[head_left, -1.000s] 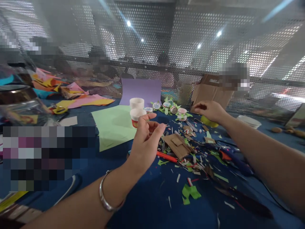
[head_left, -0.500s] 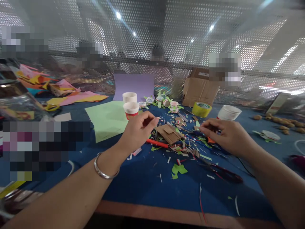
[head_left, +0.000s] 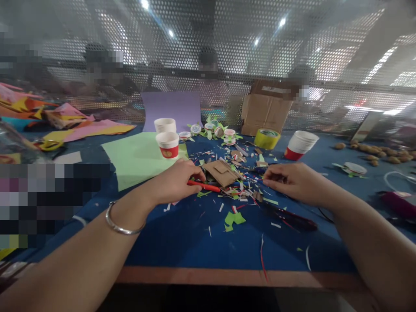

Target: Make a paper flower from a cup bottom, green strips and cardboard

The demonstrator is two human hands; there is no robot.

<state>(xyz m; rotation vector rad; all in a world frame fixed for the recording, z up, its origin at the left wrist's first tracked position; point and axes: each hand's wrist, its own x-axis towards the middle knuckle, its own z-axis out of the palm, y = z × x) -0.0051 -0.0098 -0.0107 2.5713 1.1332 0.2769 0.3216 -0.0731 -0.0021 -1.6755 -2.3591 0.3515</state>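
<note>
My left hand (head_left: 178,181), with a silver bangle on the wrist, has its thumb and curled fingers closed round the near end of a red pen-like stick (head_left: 211,187). That stick lies beside a small square of brown cardboard (head_left: 221,172), which has a smaller piece on top. Over the right side of the paper scraps (head_left: 248,190) is my right hand (head_left: 287,180), its fingertips pinched together. Whatever may be between them is hidden. Dark-handled scissors (head_left: 292,216) lie below it. Green paper pieces (head_left: 234,219) rest nearer the table edge.
White-and-red paper cups (head_left: 169,149) stand on green paper (head_left: 130,156); more stacked cups (head_left: 300,145) are at right. Behind are yellow tape (head_left: 267,138), small cup-bottom figures (head_left: 229,136), purple card (head_left: 172,110) and a cardboard box (head_left: 266,108). Walnut-like objects (head_left: 377,151) lie far right.
My left hand has come down from above the scraps onto the end of the red stick. My right hand has shifted slightly and its fingertips have drawn together. The view has moved a little.
</note>
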